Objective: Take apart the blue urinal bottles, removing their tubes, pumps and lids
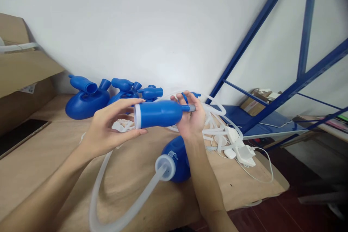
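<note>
Blue funnel [161,113] sits level — presumably steadied from both ends. Left hand [103,125], spread, pinches rim [138,116]; right hand [196,121], half-curled, cradles spout [186,108].

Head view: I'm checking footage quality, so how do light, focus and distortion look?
Head view, middle: the white wall is brightly lit, and the held blue spouted cup looks fairly sharp; head view, lower right: the floor is dark, with blurred shapes; head view, right: the blue metal rack slants, perhaps from wide-angle distortion; head view, top-right corner: darkened.
</note>
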Tool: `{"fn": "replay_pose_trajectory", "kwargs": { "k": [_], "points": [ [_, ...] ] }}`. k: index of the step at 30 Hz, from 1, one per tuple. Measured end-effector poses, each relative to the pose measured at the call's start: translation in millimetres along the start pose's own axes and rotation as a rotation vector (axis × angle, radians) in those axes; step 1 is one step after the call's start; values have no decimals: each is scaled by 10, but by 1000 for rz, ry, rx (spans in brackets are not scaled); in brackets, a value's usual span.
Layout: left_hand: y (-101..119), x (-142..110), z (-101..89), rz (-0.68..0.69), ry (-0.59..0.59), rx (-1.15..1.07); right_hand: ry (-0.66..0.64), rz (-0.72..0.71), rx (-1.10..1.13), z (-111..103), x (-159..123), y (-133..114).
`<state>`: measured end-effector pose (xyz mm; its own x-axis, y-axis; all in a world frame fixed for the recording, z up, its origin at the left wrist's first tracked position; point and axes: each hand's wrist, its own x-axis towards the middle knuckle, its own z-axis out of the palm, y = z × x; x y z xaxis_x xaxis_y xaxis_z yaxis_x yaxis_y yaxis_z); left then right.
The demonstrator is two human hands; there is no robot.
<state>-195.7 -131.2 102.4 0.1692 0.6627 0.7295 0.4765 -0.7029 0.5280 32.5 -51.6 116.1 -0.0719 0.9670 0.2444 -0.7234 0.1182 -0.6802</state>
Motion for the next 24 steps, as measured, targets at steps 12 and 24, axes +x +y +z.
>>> {"fn": "replay_pose_trajectory", "kwargs": {
  "k": [12,24],
  "points": [
    [3,-21,-218,608,7,411,-310,77,-309,-44,-45,-51],
    [-228,-187,-80,490,128,617,-198,-141,-385,5,-81,73]
  ]
}}
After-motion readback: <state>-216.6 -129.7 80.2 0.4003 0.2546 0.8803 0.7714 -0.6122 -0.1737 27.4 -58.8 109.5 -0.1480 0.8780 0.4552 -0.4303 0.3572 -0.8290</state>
